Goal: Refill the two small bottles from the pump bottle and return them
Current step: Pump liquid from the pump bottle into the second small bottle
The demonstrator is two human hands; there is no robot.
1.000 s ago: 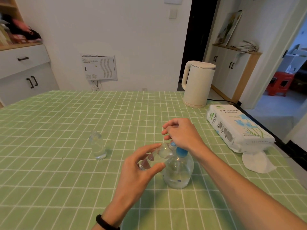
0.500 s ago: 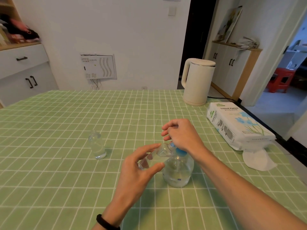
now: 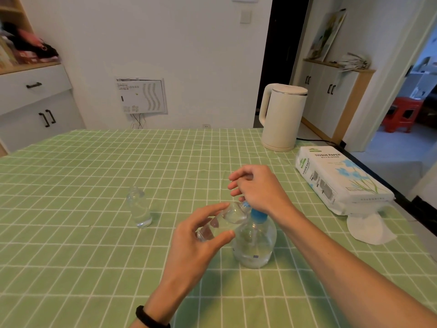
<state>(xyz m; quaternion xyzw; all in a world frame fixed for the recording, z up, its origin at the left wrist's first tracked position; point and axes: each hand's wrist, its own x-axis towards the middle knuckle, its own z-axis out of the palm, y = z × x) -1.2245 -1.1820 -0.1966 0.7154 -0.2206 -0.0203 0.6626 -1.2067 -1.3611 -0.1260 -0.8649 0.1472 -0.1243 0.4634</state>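
A round clear pump bottle (image 3: 255,242) with a blue collar stands on the green checked tablecloth (image 3: 94,256). My left hand (image 3: 196,237) pinches a small clear bottle (image 3: 222,221), tilted on its side with its mouth against the blue pump nozzle. My right hand (image 3: 257,188) rests on top of the pump head, palm down and fingers loosely curled, hiding most of the pump. A second small clear bottle (image 3: 139,207) stands upright to the left, uncapped, with a little liquid at its bottom.
A cream electric kettle (image 3: 281,117) stands at the table's far right, its cord running off the edge. A pack of tissue paper (image 3: 338,178) lies along the right edge with one loose tissue (image 3: 369,230) in front of it.
Both hands and the bottles stay in the same pose; only the head camera has shifted slightly.
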